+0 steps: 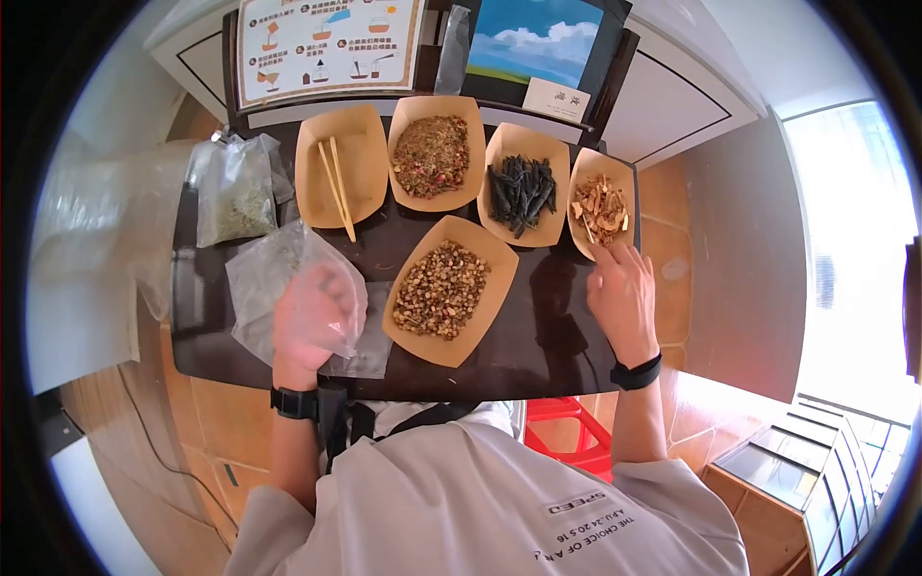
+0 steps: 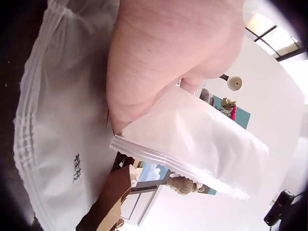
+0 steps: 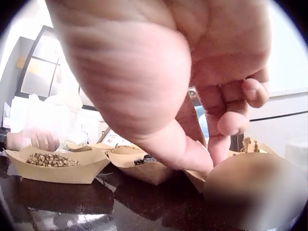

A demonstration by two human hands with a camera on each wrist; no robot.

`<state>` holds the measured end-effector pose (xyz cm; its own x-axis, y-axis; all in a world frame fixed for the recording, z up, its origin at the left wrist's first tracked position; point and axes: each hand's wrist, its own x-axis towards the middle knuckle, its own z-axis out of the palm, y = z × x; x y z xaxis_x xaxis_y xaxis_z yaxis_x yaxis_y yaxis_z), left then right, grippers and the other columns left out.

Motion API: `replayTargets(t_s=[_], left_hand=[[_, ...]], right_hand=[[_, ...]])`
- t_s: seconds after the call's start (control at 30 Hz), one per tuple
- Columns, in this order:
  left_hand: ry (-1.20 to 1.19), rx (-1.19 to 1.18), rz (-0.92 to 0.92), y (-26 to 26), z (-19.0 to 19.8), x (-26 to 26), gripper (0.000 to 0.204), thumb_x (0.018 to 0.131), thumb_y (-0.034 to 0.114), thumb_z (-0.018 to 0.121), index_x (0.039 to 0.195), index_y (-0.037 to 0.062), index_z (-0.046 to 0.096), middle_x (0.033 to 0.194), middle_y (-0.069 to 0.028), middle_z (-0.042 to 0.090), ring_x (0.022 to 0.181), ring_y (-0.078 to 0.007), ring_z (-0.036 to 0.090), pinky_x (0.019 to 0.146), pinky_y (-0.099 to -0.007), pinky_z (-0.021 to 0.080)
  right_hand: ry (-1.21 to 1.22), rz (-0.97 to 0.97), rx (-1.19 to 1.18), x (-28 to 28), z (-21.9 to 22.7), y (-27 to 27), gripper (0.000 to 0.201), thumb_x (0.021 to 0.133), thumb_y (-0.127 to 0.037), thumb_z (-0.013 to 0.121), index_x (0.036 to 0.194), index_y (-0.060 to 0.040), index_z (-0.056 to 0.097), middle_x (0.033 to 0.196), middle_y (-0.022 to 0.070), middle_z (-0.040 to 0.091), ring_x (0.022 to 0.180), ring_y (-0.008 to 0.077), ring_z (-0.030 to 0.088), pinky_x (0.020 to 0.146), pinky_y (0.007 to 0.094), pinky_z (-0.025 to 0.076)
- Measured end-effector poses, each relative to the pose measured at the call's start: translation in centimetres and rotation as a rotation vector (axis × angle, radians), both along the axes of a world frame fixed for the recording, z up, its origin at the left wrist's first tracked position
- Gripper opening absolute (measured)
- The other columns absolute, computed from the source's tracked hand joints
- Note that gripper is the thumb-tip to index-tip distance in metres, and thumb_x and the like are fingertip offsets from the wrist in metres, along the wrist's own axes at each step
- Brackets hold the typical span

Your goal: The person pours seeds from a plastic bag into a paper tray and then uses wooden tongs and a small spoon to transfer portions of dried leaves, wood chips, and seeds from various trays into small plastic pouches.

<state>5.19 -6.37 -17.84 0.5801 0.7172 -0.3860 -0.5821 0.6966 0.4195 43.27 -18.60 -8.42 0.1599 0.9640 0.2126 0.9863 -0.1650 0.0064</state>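
Note:
In the head view, my left hand (image 1: 312, 312) grips a clear zip bag (image 1: 257, 278), whose film covers the fingers. A second bag with dark printed characters (image 2: 57, 159) lies under that hand in the left wrist view. My right hand (image 1: 624, 296) is at the near edge of the rightmost paper tray (image 1: 582, 173), thumb and forefinger pinching its rim. Dried brownish slices (image 1: 602, 209) fill this tray. Left of it stands a paper tray (image 1: 499, 144) of black dried sticks (image 1: 521, 192). Between the hands sits another paper tray (image 1: 478, 240) of chopped brown bits (image 1: 440, 288).
Wooden tongs (image 1: 338, 187) lie in a paper tray (image 1: 312, 144) at the back left. Beside it is a tray (image 1: 432, 106) of reddish-brown crumbs. A bag of green herbs (image 1: 235, 197) sits at the left. Instruction card (image 1: 327, 48) and sky picture (image 1: 538, 43) stand behind.

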Motion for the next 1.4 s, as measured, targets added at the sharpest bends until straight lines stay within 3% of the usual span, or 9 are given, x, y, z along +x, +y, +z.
replayTargets(t_s=[0.13, 0.3, 0.5, 0.57, 0.8, 0.97, 1.17, 1.27, 1.4], left_hand=[[0.050, -0.132, 0.055, -0.6, 2.3, 1.4, 0.044, 0.102, 0.039, 0.044, 0.128, 0.0057, 0.053, 0.101, -0.0143, 0.056, 0.075, -0.0280, 0.052, 0.064, -0.0374, 0.042], [-0.057, -0.067, -0.041, -0.2, 1.2, 1.0, 0.046, 0.102, 0.042, 0.043, 0.129, 0.0053, 0.053, 0.103, -0.0144, 0.056, 0.076, -0.0280, 0.052, 0.063, -0.0370, 0.041], [-0.070, -0.050, -0.050, -0.4, 0.8, 0.8, 0.048, 0.102, 0.044, 0.043, 0.129, 0.0055, 0.053, 0.102, -0.0128, 0.055, 0.074, -0.0258, 0.048, 0.063, -0.0364, 0.040], [-0.051, 0.007, -0.048, -0.5, 0.8, 1.0, 0.047, 0.102, 0.044, 0.044, 0.129, 0.0061, 0.053, 0.101, -0.0134, 0.055, 0.074, -0.0262, 0.049, 0.063, -0.0368, 0.040], [0.129, -0.020, -0.039, -0.7, 0.8, 1.2, 0.046, 0.102, 0.045, 0.044, 0.128, 0.0088, 0.054, 0.101, -0.0149, 0.056, 0.074, -0.0272, 0.051, 0.063, -0.0371, 0.040], [0.043, -0.012, -0.080, -0.5, 0.9, 1.1, 0.047, 0.102, 0.046, 0.044, 0.129, 0.0089, 0.054, 0.103, -0.0146, 0.055, 0.076, -0.0265, 0.051, 0.063, -0.0363, 0.041], [0.015, 0.087, -0.115, -0.5, 0.3, 1.0, 0.048, 0.102, 0.047, 0.045, 0.129, 0.0083, 0.053, 0.104, -0.0133, 0.055, 0.077, -0.0257, 0.051, 0.063, -0.0360, 0.040], [0.041, 0.038, -0.097, -0.6, 0.9, 1.1, 0.048, 0.102, 0.047, 0.045, 0.129, 0.0081, 0.054, 0.103, -0.0138, 0.056, 0.077, -0.0256, 0.052, 0.063, -0.0363, 0.041], [0.098, 0.028, -0.080, -0.6, 0.8, 1.2, 0.048, 0.101, 0.047, 0.046, 0.129, 0.0081, 0.053, 0.102, -0.0142, 0.057, 0.075, -0.0258, 0.053, 0.063, -0.0362, 0.041]], right_hand=[[0.106, 0.041, 0.159, -0.5, 1.5, -0.1, 0.015, 0.076, 0.000, 0.065, 0.089, -0.0028, 0.069, 0.084, 0.0090, 0.060, 0.083, 0.0274, 0.059, 0.077, 0.0394, 0.045], [0.369, -0.027, 0.356, 0.2, 2.3, -0.2, 0.012, 0.079, 0.003, 0.068, 0.090, -0.0012, 0.071, 0.083, 0.0103, 0.062, 0.078, 0.0266, 0.062, 0.072, 0.0355, 0.049], [0.610, -0.109, 0.432, -1.8, 5.0, -2.4, 0.015, 0.083, 0.008, 0.067, 0.095, -0.0003, 0.072, 0.086, 0.0046, 0.063, 0.072, 0.0114, 0.057, 0.064, 0.0231, 0.043], [0.907, 0.018, 0.481, -3.5, 4.6, -2.7, 0.016, 0.081, 0.008, 0.068, 0.094, -0.0002, 0.073, 0.088, 0.0044, 0.064, 0.074, 0.0108, 0.057, 0.064, 0.0230, 0.044], [1.151, 0.113, 0.143, -8.2, 0.3, -0.8, 0.015, 0.083, 0.005, 0.069, 0.097, 0.0007, 0.073, 0.089, 0.0085, 0.065, 0.074, 0.0167, 0.062, 0.066, 0.0259, 0.048], [1.063, 0.127, 0.178, -7.7, 1.4, -0.5, 0.015, 0.085, 0.003, 0.070, 0.099, 0.0009, 0.073, 0.085, 0.0105, 0.066, 0.073, 0.0185, 0.063, 0.067, 0.0265, 0.049], [1.125, 0.362, 0.167, -9.4, -0.3, 0.1, 0.014, 0.085, 0.002, 0.069, 0.098, 0.0014, 0.072, 0.089, 0.0140, 0.069, 0.076, 0.0237, 0.065, 0.068, 0.0307, 0.051], [0.994, 0.289, 0.172, -8.6, -0.7, -0.3, 0.013, 0.085, 0.002, 0.069, 0.098, 0.0021, 0.072, 0.086, 0.0136, 0.068, 0.074, 0.0237, 0.065, 0.066, 0.0304, 0.051], [1.085, 0.142, 0.141, -7.2, -0.3, -1.0, 0.011, 0.087, 0.000, 0.069, 0.097, 0.0035, 0.071, 0.080, 0.0114, 0.065, 0.064, 0.0207, 0.059, 0.060, 0.0283, 0.047]])
